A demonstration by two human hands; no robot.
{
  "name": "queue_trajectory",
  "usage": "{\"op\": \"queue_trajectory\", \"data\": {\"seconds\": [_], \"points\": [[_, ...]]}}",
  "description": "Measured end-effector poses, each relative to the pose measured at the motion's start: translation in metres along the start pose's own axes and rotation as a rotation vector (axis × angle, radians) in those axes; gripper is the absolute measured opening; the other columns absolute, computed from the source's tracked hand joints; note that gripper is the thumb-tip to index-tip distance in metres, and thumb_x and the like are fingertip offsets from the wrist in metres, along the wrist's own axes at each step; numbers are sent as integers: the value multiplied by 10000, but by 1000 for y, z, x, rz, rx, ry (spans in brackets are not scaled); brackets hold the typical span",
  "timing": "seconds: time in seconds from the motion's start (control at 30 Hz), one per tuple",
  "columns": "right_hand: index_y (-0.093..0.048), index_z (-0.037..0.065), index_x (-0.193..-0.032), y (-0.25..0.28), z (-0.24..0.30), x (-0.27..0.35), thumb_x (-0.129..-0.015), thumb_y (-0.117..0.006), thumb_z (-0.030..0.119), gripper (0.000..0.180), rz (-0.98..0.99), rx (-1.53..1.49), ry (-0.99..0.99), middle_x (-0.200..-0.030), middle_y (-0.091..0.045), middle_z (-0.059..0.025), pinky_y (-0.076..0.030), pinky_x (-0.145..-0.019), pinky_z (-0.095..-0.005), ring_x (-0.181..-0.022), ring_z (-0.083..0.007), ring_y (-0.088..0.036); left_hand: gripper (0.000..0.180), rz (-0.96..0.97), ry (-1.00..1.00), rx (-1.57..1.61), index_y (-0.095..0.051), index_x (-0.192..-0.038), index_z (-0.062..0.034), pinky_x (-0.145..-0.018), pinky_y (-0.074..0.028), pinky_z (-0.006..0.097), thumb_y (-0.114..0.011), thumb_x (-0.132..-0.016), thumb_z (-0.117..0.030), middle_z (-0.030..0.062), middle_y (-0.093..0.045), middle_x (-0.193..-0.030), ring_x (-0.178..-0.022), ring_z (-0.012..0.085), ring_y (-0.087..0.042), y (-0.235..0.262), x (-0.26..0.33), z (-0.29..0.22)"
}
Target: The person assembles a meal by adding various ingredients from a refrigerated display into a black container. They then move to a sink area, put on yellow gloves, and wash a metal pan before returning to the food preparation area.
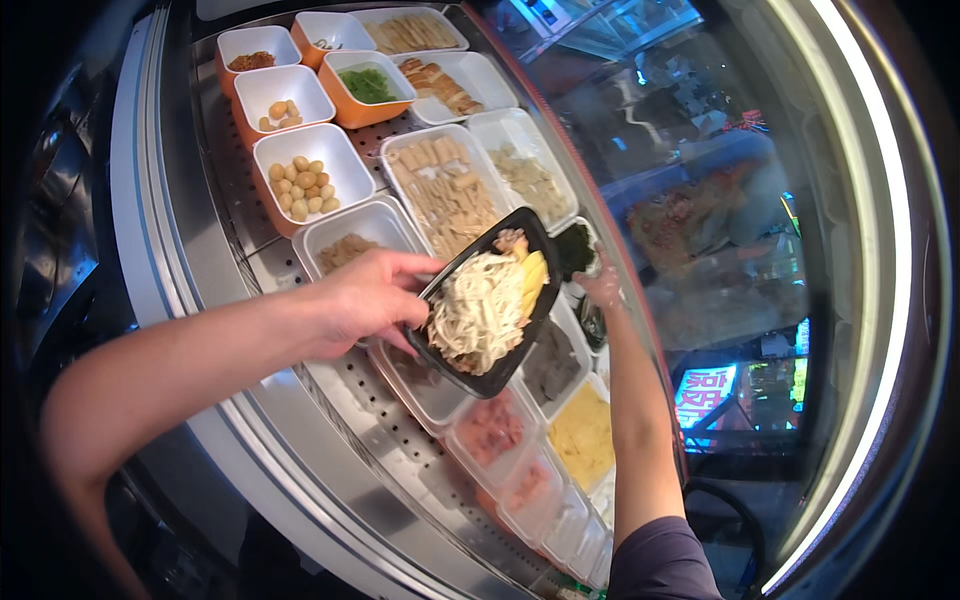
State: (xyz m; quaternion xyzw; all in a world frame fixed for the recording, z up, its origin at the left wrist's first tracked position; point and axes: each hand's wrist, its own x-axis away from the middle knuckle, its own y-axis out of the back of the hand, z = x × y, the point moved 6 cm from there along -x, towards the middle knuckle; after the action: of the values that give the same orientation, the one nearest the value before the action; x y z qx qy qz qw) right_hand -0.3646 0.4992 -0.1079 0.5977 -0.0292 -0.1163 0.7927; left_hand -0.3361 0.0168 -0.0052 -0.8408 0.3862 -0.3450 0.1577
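My left hand [375, 300] grips the edge of a black tray [492, 385], which is held tilted above the food containers. In the tray lie pale shredded strips [478, 305], yellow slices [535, 280] and some brownish pieces at the far end. Just right of the tray, my right hand [602, 288] reaches to a small white-rimmed container of dark green food [575, 248]. Its fingers are small and partly hidden there, so whether they hold anything does not show. Below the tray sit containers of grey food [552, 362] and yellow food [582, 435].
Orange-sided white tubs of small round pale eggs [302, 187] and chopped greens [366, 86] stand at far left. Trays of cut rolls [440, 180] and pale pieces [525, 180] line the middle. Pink food [492, 432] lies nearer. Curved glass with a bright light strip [893, 300] borders the right.
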Motion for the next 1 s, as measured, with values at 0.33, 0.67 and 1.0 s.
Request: {"op": "queue_trajectory", "data": {"seconds": [0.33, 0.67, 1.0], "points": [[-707, 1, -1090, 19, -30, -52, -723, -704, 109, 383, -102, -487, -357, -863, -728, -157, -544, -688, -333, -736, -201, -694, 636, -114, 91, 40, -412, -1427, 4, -837, -599, 329, -542, -812, 97, 127, -625, -1189, -988, 199, -675, 61, -23, -35], [-522, 65, -1366, -38, -15, -49, -737, -740, 42, 666, 192, -180, -399, -1072, -691, -127, -560, -730, -373, -886, -224, -682, 627, -78, 63, 42, -431, -1416, -9, -833, -596, 327, -548, -805, 74, 91, -613, -1106, -940, 155, -658, 42, -49, -52], [-620, -55, -1073, 45, -43, -52, -752, -692, -21, 332, -194, -816, -458, -888, -662, -103, -537, -637, -327, -741, -217, -642, 649, -70, 62, 34, -415, -1434, -8, -823, -600, 335, -554, -808, 90, 126, -614, -1156, -962, 193, -654, 28, -95, -36]]}}
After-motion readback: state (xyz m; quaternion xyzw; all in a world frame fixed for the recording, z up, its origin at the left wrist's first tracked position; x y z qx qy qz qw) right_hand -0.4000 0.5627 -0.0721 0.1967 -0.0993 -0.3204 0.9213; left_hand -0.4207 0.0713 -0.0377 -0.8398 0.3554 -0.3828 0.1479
